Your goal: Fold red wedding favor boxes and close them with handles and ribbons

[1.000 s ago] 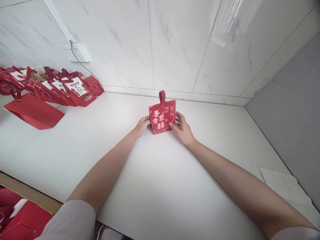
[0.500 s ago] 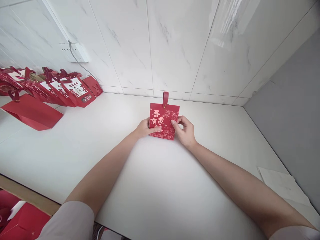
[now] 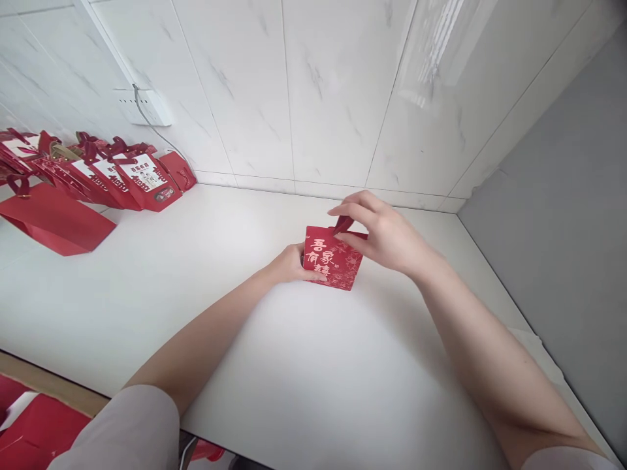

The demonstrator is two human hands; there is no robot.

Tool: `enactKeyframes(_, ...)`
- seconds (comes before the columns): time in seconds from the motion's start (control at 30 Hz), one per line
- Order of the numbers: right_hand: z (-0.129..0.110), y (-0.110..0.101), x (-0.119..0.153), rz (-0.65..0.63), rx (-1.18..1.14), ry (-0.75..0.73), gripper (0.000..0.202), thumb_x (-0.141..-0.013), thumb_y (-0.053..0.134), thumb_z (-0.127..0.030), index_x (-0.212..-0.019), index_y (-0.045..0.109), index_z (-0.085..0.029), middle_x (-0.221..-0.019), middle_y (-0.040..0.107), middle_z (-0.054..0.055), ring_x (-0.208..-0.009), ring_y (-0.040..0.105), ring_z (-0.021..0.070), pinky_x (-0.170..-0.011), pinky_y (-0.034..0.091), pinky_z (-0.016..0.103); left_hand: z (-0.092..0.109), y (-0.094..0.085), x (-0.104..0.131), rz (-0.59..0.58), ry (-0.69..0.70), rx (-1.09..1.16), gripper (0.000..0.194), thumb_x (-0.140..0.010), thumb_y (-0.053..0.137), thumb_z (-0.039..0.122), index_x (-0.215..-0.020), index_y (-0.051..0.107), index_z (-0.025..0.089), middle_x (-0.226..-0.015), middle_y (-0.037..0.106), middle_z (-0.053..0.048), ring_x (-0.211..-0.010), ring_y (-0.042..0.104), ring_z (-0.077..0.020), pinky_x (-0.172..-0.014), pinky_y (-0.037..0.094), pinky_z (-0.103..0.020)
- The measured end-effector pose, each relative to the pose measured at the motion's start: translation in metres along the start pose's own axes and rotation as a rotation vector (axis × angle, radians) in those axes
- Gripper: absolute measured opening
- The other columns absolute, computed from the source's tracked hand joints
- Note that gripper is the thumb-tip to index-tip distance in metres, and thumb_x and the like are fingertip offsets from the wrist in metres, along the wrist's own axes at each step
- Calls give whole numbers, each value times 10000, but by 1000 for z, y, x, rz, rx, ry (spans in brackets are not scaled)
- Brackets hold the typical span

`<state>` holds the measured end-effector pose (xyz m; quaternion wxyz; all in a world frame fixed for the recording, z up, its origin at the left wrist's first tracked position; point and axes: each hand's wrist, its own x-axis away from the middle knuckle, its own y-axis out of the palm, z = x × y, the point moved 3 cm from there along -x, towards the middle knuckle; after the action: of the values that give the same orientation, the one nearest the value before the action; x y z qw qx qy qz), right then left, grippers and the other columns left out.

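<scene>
A small red gift bag with pale Chinese characters and flower outlines is held above the white table, its printed face toward me. My left hand grips its lower left side, the thumb across the front and the other fingers hidden behind. Over the top edge, my right hand pinches the dark red strap handle between thumb and fingers. Part of the handle and the bag's upper right corner are covered by that hand.
Several red gift bags with ribbon handles stand along the tiled wall at the left. A plain red bag is in front of them. A wall socket has a grey cable. Red items lie below the table edge.
My right hand has left the bag's right side and risen to its top, closing on the strap handle. The bag appears slightly lower and further right in view. My left hand keeps its grip.
</scene>
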<state>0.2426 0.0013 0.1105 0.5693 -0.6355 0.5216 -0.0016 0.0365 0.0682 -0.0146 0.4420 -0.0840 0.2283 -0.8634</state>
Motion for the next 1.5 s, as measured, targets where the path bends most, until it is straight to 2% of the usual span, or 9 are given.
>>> enactKeyframes(0.2,9,-32,14,-136,77,135,144,-876,671,-333,-1015,694,-306,-1007,699,47,-851,677,258,-629,518,364,-1,1,0,-34,-9,64,711,-562,899,409,-1187,626,209,-1168,715,-99,-1081,679,-328,-872,582,-456)
enactKeyframes(0.4,6,-31,14,-198,59,194,62,-874,649,-290,-814,635,-277,-888,736,4,-625,631,180,-481,414,307,-1,1,0,-35,2,77,714,-560,903,398,-1188,623,205,-1163,718,-99,-1085,677,-331,-855,588,-447)
enactKeyframes(0.57,16,-31,12,-219,-58,253,134,-850,689,-342,-754,629,-270,-843,761,-2,-693,692,202,-496,452,297,-1,0,-2,-35,-1,68,730,-556,907,391,-1205,628,207,-1176,717,-93,-1098,671,-325,-899,571,-455)
enactKeyframes(0.73,30,-37,15,-317,-218,360,147,-836,716,-419,-843,677,-277,-818,772,-3,-695,720,201,-526,510,299,0,1,-3,-57,25,68,738,-582,894,395,-1243,624,206,-1196,711,-101,-1116,664,-329,-914,563,-457)
enactKeyframes(0.87,28,-39,15,-332,-236,280,166,-833,729,-433,-886,676,-285,-904,772,7,-831,740,220,-610,545,310,0,1,-4,-75,50,64,730,-594,889,394,-1249,620,217,-1247,688,-95,-1156,646,-329,-934,557,-454)
enactKeyframes(1.0,26,-36,14,-327,-186,294,178,-861,689,-443,-816,652,-276,-898,774,5,-819,739,213,-543,506,284,-1,2,-4,-73,34,72,724,-596,888,395,-1247,622,223,-1203,710,-79,-1133,658,-317,-934,559,-449)
enactKeyframes(1.23,14,-36,10,-159,-91,198,141,-918,611,-372,-828,654,-273,-887,756,4,-880,730,225,-635,527,317,1,4,-1,-89,4,56,692,-603,879,424,-1216,628,224,-1196,709,-80,-1104,670,-316,-906,568,-444)
enactKeyframes(1.4,2,-22,3,156,-151,202,126,-920,614,-375,-871,637,-262,-869,736,17,-770,709,202,-699,571,360,5,5,2,-69,9,-21,714,-580,882,457,-1204,627,221,-1213,702,-91,-1137,654,-334,-943,540,-467)
enactKeyframes(1.5,3,-10,0,292,-239,243,157,-906,634,-411,-884,624,-255,-896,732,28,-844,717,220,-758,595,390,6,7,3,-81,4,-24,698,-585,878,463,-1192,630,224,-1215,702,-92,-1132,658,-332,-934,540,-463)
